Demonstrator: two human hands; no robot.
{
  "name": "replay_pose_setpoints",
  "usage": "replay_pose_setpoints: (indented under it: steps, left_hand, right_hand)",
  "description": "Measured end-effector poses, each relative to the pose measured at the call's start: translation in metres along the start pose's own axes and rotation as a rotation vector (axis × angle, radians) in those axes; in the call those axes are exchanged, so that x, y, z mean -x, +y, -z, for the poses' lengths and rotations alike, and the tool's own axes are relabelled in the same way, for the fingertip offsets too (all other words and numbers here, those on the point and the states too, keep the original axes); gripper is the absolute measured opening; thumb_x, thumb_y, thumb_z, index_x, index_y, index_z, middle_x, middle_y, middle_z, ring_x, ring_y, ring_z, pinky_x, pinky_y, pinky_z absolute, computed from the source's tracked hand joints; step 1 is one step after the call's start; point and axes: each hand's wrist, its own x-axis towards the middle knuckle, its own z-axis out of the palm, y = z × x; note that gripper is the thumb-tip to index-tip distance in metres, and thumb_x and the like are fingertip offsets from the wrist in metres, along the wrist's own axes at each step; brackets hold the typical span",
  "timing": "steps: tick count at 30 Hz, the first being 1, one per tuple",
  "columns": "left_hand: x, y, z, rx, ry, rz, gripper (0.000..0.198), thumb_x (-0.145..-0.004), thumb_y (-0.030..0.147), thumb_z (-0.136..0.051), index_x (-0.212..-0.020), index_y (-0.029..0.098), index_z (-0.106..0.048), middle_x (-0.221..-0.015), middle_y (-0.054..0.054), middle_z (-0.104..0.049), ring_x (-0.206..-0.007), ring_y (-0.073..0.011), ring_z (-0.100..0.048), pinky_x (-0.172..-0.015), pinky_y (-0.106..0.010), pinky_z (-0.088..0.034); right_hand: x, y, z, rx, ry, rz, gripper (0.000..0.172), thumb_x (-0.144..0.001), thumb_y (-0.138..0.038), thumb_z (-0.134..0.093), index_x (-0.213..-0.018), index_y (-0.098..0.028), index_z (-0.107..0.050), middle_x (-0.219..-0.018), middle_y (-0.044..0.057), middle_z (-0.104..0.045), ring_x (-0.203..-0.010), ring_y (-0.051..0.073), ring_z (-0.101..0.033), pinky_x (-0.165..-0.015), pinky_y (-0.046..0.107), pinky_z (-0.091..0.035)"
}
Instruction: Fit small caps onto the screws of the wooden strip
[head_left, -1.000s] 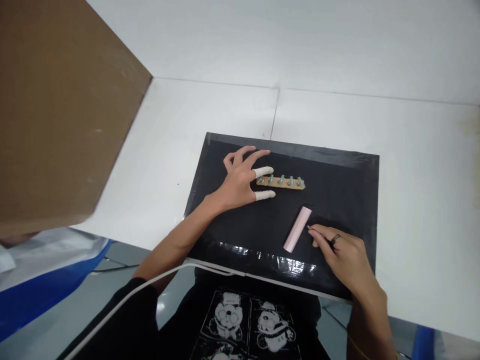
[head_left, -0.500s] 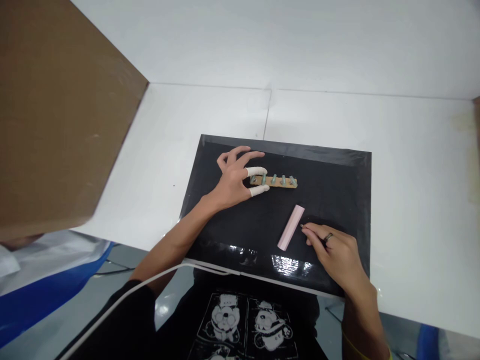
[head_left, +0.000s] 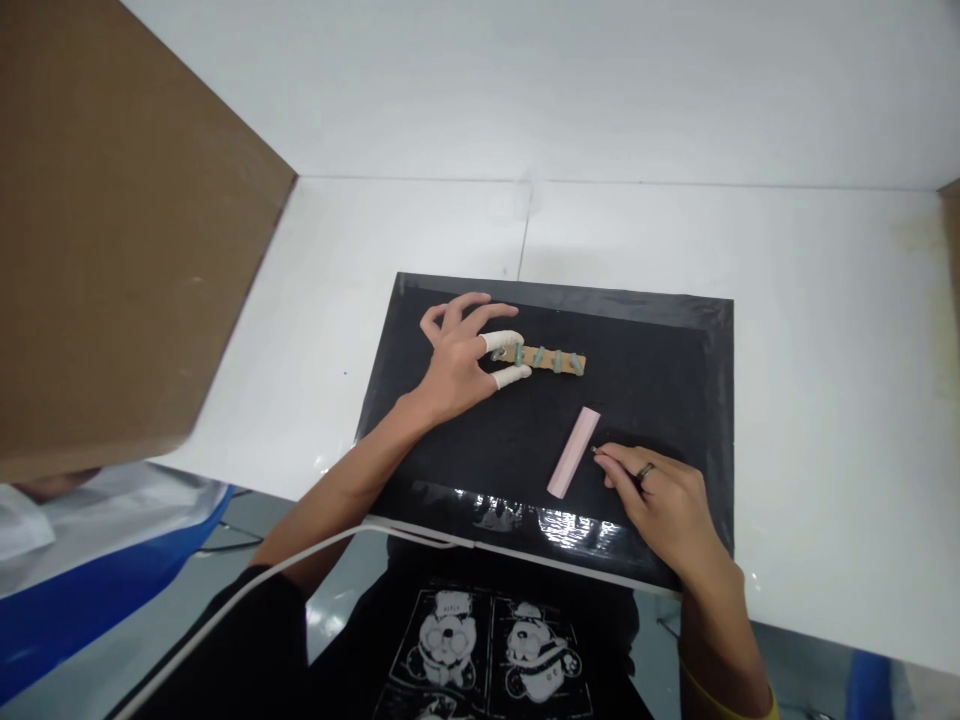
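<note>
A narrow tan strip [head_left: 546, 358] carrying several small green pegs lies on a black mat [head_left: 675, 370]. My left hand [head_left: 459, 358], with white cots on thumb and forefinger, pinches the strip's left end. A pale pink stick [head_left: 574, 452] lies tilted on the mat nearer to me. My right hand [head_left: 656, 495], wearing a ring, rests just right of the stick with fingertips pressed together on something tiny I cannot make out.
The mat sits on a white table [head_left: 825, 400] with white walls behind. A brown cardboard panel [head_left: 112, 230] stands at the left. A white cable [head_left: 315, 560] runs across my left arm. Blue material [head_left: 90, 590] lies below the table edge at left.
The view has drifted so everything sits slightly further left. My left thumb and forefinger have closed onto the strip's end. My right hand stays beside the pink stick.
</note>
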Motion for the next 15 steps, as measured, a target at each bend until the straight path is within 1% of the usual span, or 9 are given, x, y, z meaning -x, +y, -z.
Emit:
replay_pose_setpoints:
  steps: [6, 9, 11, 15]
  left_hand:
    - [0.0006, 0.0045, 0.0014, -0.061, 0.037, -0.007, 0.019, -0.083, 0.032, -0.084, -0.098, 0.026, -0.073, -0.133, -0.008, -0.071, -0.136, -0.0376, -0.051, -0.105, -0.06, -0.024]
    - [0.001, 0.0056, 0.0012, -0.086, 0.046, -0.008, 0.016, -0.084, 0.031, -0.082, -0.098, 0.027, -0.074, -0.132, -0.007, -0.071, -0.135, -0.0387, -0.051, -0.105, -0.061, -0.023]
    - [0.0017, 0.0055, 0.0004, -0.109, 0.065, -0.025, 0.015, -0.085, 0.03, -0.081, -0.098, 0.027, -0.074, -0.131, -0.007, -0.072, -0.135, -0.0388, -0.052, -0.105, -0.061, -0.023]
    - [0.0032, 0.0052, -0.0016, -0.169, 0.101, -0.071, 0.014, -0.087, 0.029, -0.079, -0.099, 0.029, -0.073, -0.131, -0.006, -0.072, -0.133, -0.038, -0.054, -0.105, -0.062, -0.022]
  right_hand:
    - [-0.0005, -0.0005, -0.0008, 0.005, 0.015, 0.019, 0.022, -0.105, -0.023, -0.054, -0.102, -0.018, -0.075, -0.079, 0.001, -0.076, -0.065, 0.013, -0.071, -0.067, 0.026, -0.056]
    - [-0.0005, 0.0, -0.0013, 0.01, 0.016, 0.016, 0.023, -0.105, -0.025, -0.054, -0.102, -0.019, -0.076, -0.077, 0.001, -0.075, -0.064, 0.013, -0.07, -0.066, 0.026, -0.056]
    - [-0.0006, 0.0003, -0.0013, 0.02, 0.014, 0.02, 0.023, -0.106, -0.025, -0.053, -0.1, -0.019, -0.075, -0.076, 0.0, -0.075, -0.063, 0.012, -0.07, -0.066, 0.025, -0.055]
    - [-0.0012, -0.0001, -0.0016, 0.038, 0.024, 0.032, 0.023, -0.106, -0.025, -0.053, -0.101, -0.018, -0.074, -0.079, 0.001, -0.076, -0.064, 0.012, -0.069, -0.067, 0.025, -0.055]
